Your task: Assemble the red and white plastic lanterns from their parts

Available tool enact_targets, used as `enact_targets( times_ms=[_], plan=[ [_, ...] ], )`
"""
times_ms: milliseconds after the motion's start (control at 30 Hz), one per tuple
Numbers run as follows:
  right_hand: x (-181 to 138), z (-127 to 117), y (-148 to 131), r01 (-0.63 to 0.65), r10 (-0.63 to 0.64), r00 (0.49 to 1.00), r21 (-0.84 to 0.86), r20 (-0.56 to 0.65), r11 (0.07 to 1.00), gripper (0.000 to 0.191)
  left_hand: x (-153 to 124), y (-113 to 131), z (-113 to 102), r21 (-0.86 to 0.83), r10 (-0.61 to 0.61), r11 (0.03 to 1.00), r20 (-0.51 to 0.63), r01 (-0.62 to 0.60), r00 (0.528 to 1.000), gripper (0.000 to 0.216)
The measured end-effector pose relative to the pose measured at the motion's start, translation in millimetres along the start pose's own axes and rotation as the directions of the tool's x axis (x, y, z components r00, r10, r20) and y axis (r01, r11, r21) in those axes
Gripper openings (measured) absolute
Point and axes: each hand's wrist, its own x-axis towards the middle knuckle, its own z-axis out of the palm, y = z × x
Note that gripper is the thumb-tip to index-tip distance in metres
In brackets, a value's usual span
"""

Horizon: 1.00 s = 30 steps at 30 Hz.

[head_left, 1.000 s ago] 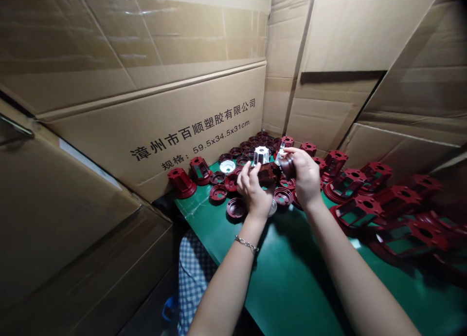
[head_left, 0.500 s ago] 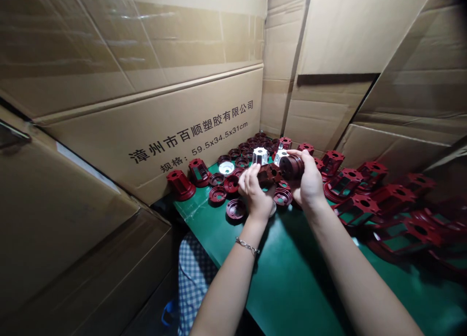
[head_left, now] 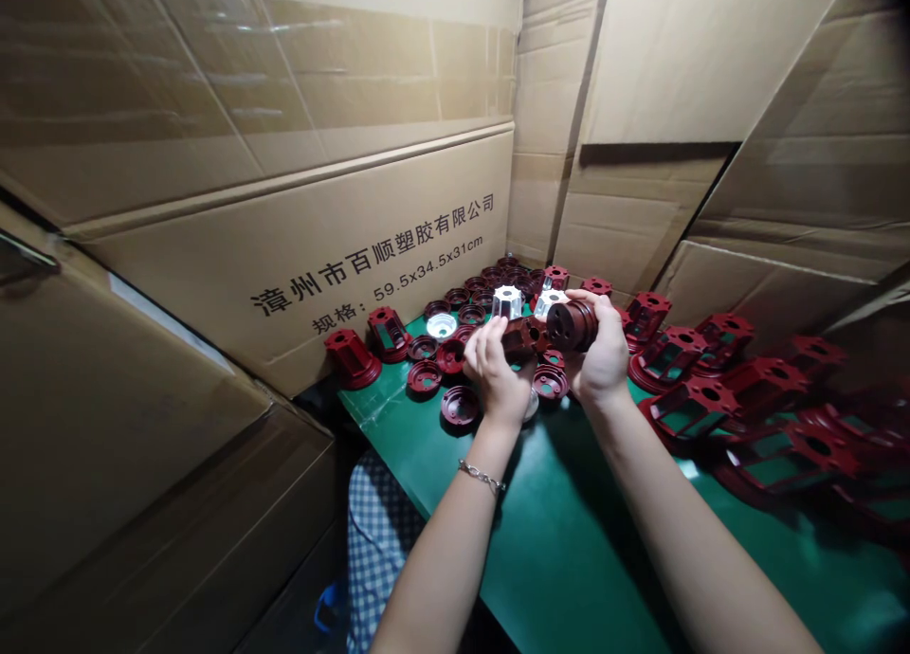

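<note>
My left hand [head_left: 496, 368] is closed around a dark red slotted plastic housing [head_left: 523, 339], which lies tilted with its holed end toward the right. In my right hand [head_left: 604, 349] is a dark red round plastic cap [head_left: 570, 326], its face with small holes turned left. Housing and cap are close together; I cannot tell whether they touch. Just behind them stand a white slotted housing [head_left: 507, 301] and a second white housing [head_left: 551, 300], partly covered by the right hand. Below the left hand sits a round dark red cap [head_left: 460, 407].
Several round red caps [head_left: 425, 378] lie on the green table [head_left: 569, 540], with one silvery cap [head_left: 442, 326] among them. Two red housings stand at the left edge [head_left: 353, 358]. Rows of red housings [head_left: 700, 403] fill the right side. Cardboard boxes [head_left: 398, 246] wall the back.
The cap in my right hand has turned a little, so its holed face shows more. My left hand and the housing stay almost in place.
</note>
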Motion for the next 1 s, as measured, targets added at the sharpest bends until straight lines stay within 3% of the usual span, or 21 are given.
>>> enact_targets(
  times_ms=[100,200,267,333,400,567,700,800,900,1000],
  plan=[
    [1.6,-3.4,4.0,0.060,-0.060,0.998,-0.076,0.000,0.995,0.038,-0.7,0.8,-0.5,0.042,0.017,0.999,0.014,-0.018,1.000,0.055],
    [1.4,-6.4,4.5,0.255,-0.232,0.966,-0.246,0.118,0.935,0.036,-2.0,1.4,0.9,0.060,0.029,0.998,0.008,-0.029,1.000,0.052],
    [-1.2,-6.0,2.2,0.463,-0.353,0.880,-0.407,0.319,0.787,0.029,-2.9,1.6,2.6,0.056,0.035,0.998,-0.016,-0.034,0.999,0.049],
    [-5.4,-3.6,-0.6,0.609,-0.394,0.788,-0.504,0.473,0.613,0.025,-3.6,2.1,3.8,0.051,0.031,0.998,-0.048,-0.029,0.998,0.044],
    [-9.8,-0.3,-2.0,0.630,-0.404,0.776,-0.573,0.484,0.524,0.028,-4.2,2.8,4.2,0.054,0.022,0.998,-0.059,-0.019,0.998,0.039],
    [-18.0,4.0,-0.3,0.557,-0.358,0.828,-0.712,0.432,0.428,0.052,-5.3,2.0,4.1,0.091,0.059,0.994,-0.033,-0.056,0.998,0.048],
    [-17.6,6.6,-4.4,0.601,-0.466,0.787,-0.673,0.404,0.431,0.040,-4.7,-4.9,6.1,-0.064,0.211,0.974,-0.083,-0.217,0.974,0.085],
    [-17.4,5.8,-20.7,0.635,-0.533,0.748,-0.659,0.395,0.402,0.035,-3.5,-9.2,5.7,-0.238,0.282,0.920,-0.154,-0.313,0.947,0.083],
    [-33.8,-10.9,-54.1,0.646,-0.500,0.742,-0.677,0.446,0.354,0.035,-1.0,-10.3,2.8,-0.357,0.039,0.925,-0.254,-0.131,0.966,0.066],
    [-74.5,-51.6,-93.1,0.628,-0.319,0.775,-0.716,0.545,0.304,0.034,1.3,-7.9,0.6,-0.431,-0.238,0.893,-0.212,0.128,0.948,0.060]
  ],
)
